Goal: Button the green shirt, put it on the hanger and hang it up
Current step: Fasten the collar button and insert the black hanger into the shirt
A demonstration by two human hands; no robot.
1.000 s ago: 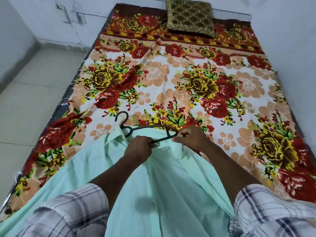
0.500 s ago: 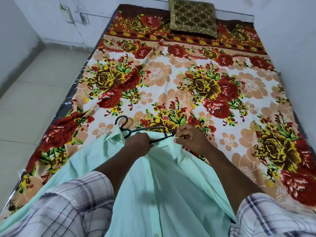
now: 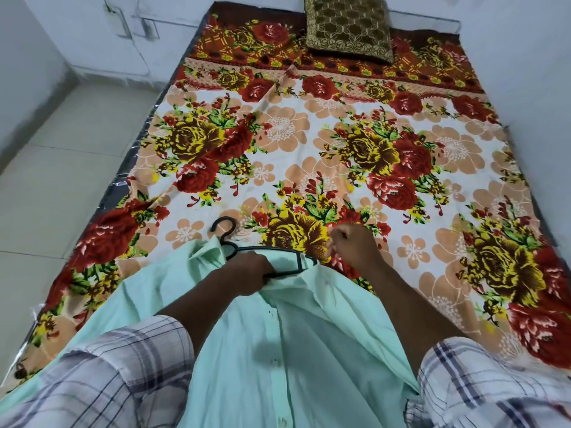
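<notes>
While left hand (image 3: 247, 274) grips hanger (image 3: 272, 249) | green shirt (image 3: 293, 350) beneath | right hand (image 3: 352, 245) curled

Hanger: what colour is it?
The hanger is black; the head view shows it best.

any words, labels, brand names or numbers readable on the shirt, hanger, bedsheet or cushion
No readable text anywhere.
green shirt: plain, no label in view.
black hanger: no marking visible.
bedsheet: flower print only.
cushion: woven pattern only.
wall fitting: too blurred to tell.
</notes>
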